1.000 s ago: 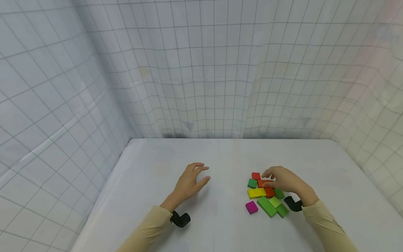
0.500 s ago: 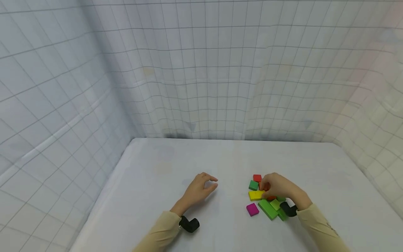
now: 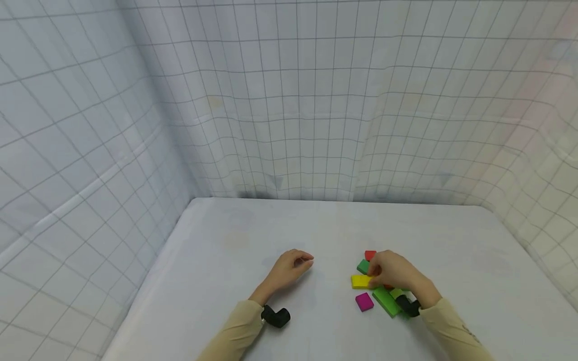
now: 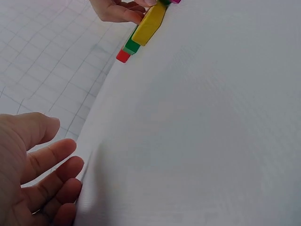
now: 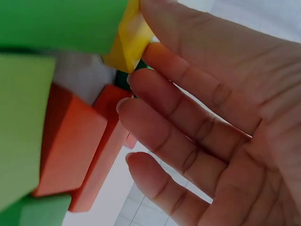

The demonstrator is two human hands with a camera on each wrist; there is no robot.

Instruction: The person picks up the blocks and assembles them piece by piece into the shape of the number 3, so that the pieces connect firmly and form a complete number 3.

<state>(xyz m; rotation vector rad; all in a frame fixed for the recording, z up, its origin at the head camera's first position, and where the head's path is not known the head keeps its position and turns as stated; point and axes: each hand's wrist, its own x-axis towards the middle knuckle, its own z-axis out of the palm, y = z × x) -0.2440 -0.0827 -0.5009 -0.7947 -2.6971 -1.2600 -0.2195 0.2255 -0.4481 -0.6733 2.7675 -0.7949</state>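
Note:
My right hand [image 3: 395, 271] pinches a yellow block [image 3: 361, 282] between thumb and fingers at its right end. In the right wrist view, the thumb and index finger meet on that yellow block [image 5: 131, 40], while the other fingers extend past orange-red blocks [image 5: 73, 141]. A green block [image 3: 363, 266] and a red block [image 3: 370, 255] lie just beyond it; a magenta block [image 3: 364, 302] sits nearer the front. My left hand [image 3: 289, 271] hovers low over the table to the left, fingers loosely bent, holding nothing.
A long green block [image 3: 386, 301] and a lime block [image 3: 397, 293] lie under and beside the right wrist, close to its black wrist camera [image 3: 408, 306]. Grid-patterned white curtains [image 3: 280, 125] enclose the white table [image 3: 253, 225] at the back and sides.
The right hand came down toward the front left, closed on the yellow block and slid it slightly left, away from the orange-red ones. The left hand moved right and its fingers drew closer together.

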